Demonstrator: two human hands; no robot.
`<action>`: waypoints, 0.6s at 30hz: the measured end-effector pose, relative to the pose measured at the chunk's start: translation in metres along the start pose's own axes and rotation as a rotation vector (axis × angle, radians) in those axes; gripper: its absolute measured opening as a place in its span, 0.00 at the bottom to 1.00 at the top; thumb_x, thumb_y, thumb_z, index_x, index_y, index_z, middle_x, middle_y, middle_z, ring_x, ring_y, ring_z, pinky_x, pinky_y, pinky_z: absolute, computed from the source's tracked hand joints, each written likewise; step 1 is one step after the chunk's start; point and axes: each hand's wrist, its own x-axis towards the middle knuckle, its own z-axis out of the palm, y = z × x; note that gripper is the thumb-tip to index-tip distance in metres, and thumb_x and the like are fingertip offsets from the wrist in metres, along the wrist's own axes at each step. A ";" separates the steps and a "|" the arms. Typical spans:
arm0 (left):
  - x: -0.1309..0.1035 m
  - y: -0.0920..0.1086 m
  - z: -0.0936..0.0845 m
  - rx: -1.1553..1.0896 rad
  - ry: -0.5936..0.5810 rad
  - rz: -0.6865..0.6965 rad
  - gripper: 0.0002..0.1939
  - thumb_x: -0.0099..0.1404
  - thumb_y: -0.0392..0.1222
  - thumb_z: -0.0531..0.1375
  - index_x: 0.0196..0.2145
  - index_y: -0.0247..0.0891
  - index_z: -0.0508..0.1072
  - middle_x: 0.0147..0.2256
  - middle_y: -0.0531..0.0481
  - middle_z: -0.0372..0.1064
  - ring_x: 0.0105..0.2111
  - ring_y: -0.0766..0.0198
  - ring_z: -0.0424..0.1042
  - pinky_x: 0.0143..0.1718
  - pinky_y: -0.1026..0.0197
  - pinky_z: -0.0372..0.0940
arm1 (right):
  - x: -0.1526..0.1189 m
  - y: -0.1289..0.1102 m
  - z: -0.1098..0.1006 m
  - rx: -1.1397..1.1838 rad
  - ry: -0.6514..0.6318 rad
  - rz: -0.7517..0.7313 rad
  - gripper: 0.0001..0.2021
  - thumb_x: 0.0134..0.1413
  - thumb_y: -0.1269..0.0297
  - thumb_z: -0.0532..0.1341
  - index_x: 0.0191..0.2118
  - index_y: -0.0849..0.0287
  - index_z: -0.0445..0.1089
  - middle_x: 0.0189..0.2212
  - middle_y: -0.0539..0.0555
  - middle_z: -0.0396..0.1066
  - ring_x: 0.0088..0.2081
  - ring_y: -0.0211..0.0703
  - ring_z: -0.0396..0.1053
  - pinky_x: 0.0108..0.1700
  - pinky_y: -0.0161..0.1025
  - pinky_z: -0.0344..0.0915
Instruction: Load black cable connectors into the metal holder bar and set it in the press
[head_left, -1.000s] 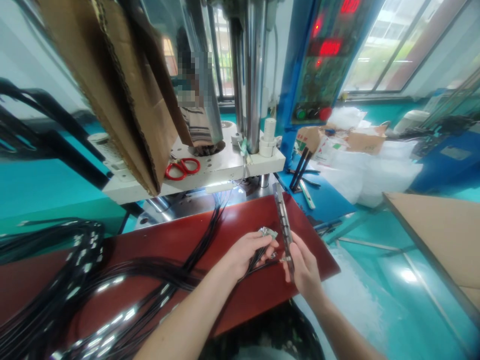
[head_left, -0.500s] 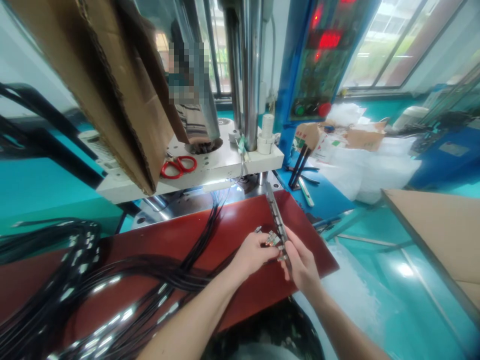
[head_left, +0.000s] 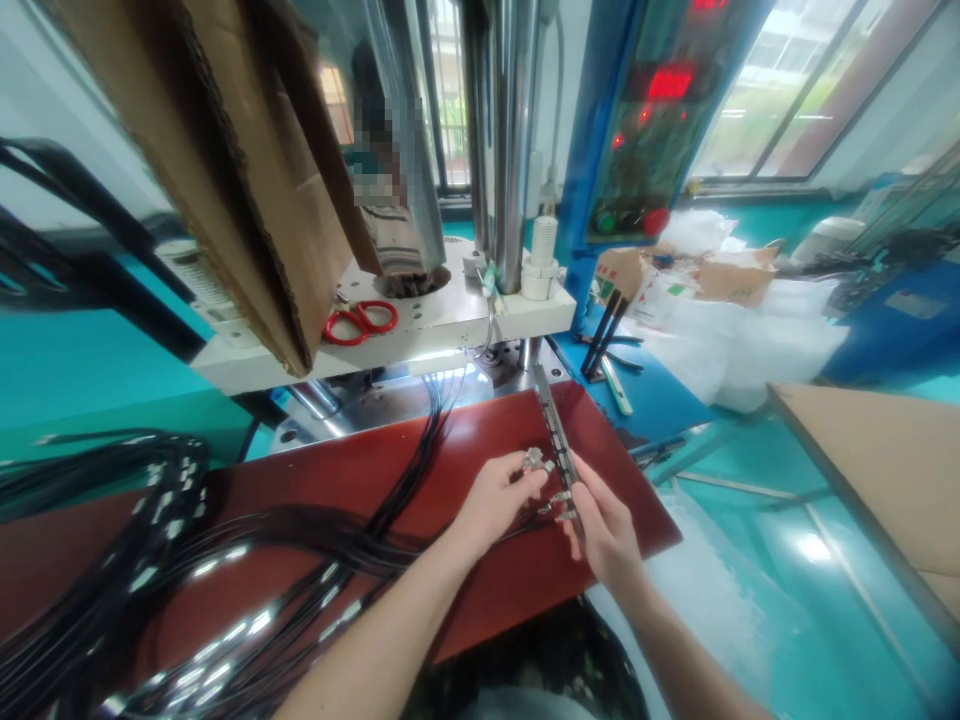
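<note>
Work surface: red-brown board (head_left: 487,430), smooth, glossy, straight-edged. Behind it, machine with thick white plate (head_left: 525,322), edge scuffed; polished round steel column (head_left: 512,150) rises from it. Red-handled scissors (head_left: 381,318) lie on the plate, just beside folded brown cardboard (head_left: 292,230), corrugated edge visible. Blue control panel (head_left: 626,170) to the right: red lit digits, green and red round buttons. Low blue shelf (head_left: 660,400) below it, small tools on top. Further right, crinkled white plastic bags (head_left: 739,345), teal floor (head_left: 795,515) with shine, window (head_left: 787,90) at upper right.

Black cables (head_left: 307,530), thin, flexible, bundled in curves across the board's left and middle, white glints along them.

Left hand (head_left: 495,495) pinches small silvery metal connectors (head_left: 533,460), blocky, between thumb and fingers. Right hand (head_left: 606,512) is closed around the lower end of a long, narrow, dark metal bar (head_left: 553,425), notched along its length, slanted over the board's right part. More small metal pieces (head_left: 559,500) at the bar by the right thumb; exact contact can't tell.
</note>
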 end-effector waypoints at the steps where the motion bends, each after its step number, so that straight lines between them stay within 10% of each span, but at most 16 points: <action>1: 0.001 -0.001 -0.002 -0.009 0.008 -0.018 0.13 0.57 0.45 0.55 0.20 0.34 0.64 0.19 0.55 0.60 0.19 0.72 0.57 0.24 0.67 0.53 | 0.000 0.001 0.000 0.019 0.003 -0.006 0.23 0.57 0.55 0.51 0.57 0.55 0.55 0.16 0.44 0.61 0.13 0.29 0.54 0.13 0.27 0.54; 13: 0.002 0.004 0.001 -0.076 -0.066 -0.230 0.12 0.53 0.46 0.57 0.22 0.34 0.65 0.14 0.58 0.53 0.14 0.74 0.49 0.17 0.68 0.44 | 0.000 0.002 -0.004 0.083 -0.031 0.017 0.23 0.57 0.55 0.52 0.57 0.56 0.57 0.16 0.44 0.62 0.13 0.28 0.55 0.13 0.26 0.54; 18: -0.002 0.002 0.002 0.009 -0.004 -0.033 0.07 0.55 0.42 0.56 0.26 0.35 0.65 0.21 0.56 0.59 0.21 0.71 0.57 0.24 0.67 0.53 | 0.000 0.003 -0.005 0.087 -0.045 0.022 0.23 0.57 0.55 0.52 0.57 0.56 0.56 0.15 0.44 0.63 0.12 0.28 0.54 0.13 0.26 0.55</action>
